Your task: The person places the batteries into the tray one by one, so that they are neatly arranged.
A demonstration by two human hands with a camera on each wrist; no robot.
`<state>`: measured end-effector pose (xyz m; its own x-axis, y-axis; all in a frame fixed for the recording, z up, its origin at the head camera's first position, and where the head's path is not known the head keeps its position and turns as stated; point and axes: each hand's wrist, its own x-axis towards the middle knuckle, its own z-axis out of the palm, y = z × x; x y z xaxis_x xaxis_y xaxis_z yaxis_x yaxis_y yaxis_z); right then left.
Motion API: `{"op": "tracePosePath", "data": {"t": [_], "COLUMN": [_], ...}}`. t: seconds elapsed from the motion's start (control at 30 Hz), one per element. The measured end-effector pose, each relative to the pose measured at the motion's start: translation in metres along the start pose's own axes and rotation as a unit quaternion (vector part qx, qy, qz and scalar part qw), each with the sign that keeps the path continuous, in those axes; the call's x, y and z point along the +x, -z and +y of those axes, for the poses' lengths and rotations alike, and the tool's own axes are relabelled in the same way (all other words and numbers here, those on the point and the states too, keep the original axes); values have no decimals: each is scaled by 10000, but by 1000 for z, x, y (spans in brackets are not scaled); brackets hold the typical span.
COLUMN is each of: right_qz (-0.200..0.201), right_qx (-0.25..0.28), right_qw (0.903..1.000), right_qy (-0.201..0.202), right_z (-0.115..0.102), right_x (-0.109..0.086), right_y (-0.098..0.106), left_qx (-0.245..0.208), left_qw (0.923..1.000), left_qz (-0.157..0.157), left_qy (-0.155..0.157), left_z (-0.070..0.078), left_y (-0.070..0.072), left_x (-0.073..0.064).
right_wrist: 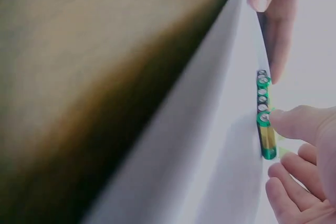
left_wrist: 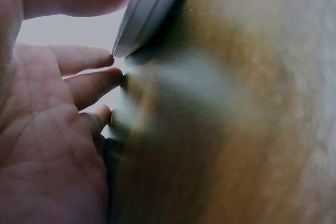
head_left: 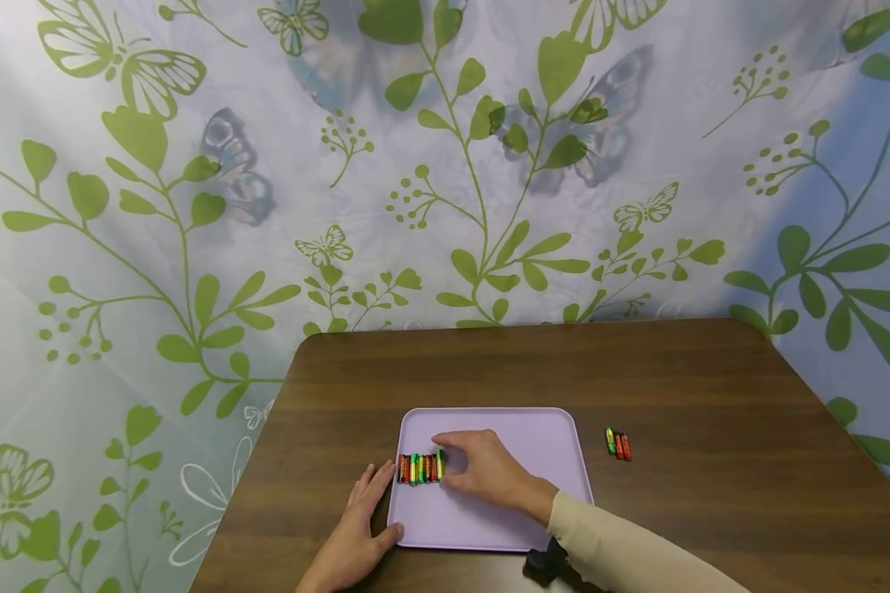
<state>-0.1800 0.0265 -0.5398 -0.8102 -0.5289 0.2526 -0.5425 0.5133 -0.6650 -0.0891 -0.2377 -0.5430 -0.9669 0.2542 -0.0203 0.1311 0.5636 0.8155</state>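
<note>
A row of several small batteries, some red and black, others green and yellow, lies side by side on the left part of a lilac tray. My right hand is over the tray at the row's right end, thumb and index finger spread about the last green-and-yellow battery. Its thumb tip is close to that battery's end; whether it touches cannot be told. Along the tray's left edge, my left hand rests with extended fingers, its thumb at the near left corner.
To the right of the tray, one green-and-yellow battery and two red ones form a small group on the brown wooden table. A black object shows by the right wrist. Behind the table hangs a leaf-and-butterfly patterned cloth.
</note>
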Motion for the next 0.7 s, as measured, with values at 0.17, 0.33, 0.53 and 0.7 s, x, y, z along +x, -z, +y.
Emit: {"op": "tracePosePath", "data": {"t": [0.17,0.33,0.53,0.7], "right_qz": [-35,-161,-290,-251], "right_qx": [272,521,561,450], "right_qw": [9996,9985,9978,9984], "right_qy": [-32,-74,-219,-237], "right_z": [2,7,14,24], "right_x": [-4,-9,-19,-32], "right_y": [11,27,49,67], "left_qx": [12,-63,-59,-84], "left_qw": [10000,9999,9999,9999], "left_qz": [31,-47,-66,-65], "left_qy": [18,89,123,137], "left_z": [1,2,4,3], "left_y": [-1,0,0,-1], "left_x": [-2,-3,-3,-4]}}
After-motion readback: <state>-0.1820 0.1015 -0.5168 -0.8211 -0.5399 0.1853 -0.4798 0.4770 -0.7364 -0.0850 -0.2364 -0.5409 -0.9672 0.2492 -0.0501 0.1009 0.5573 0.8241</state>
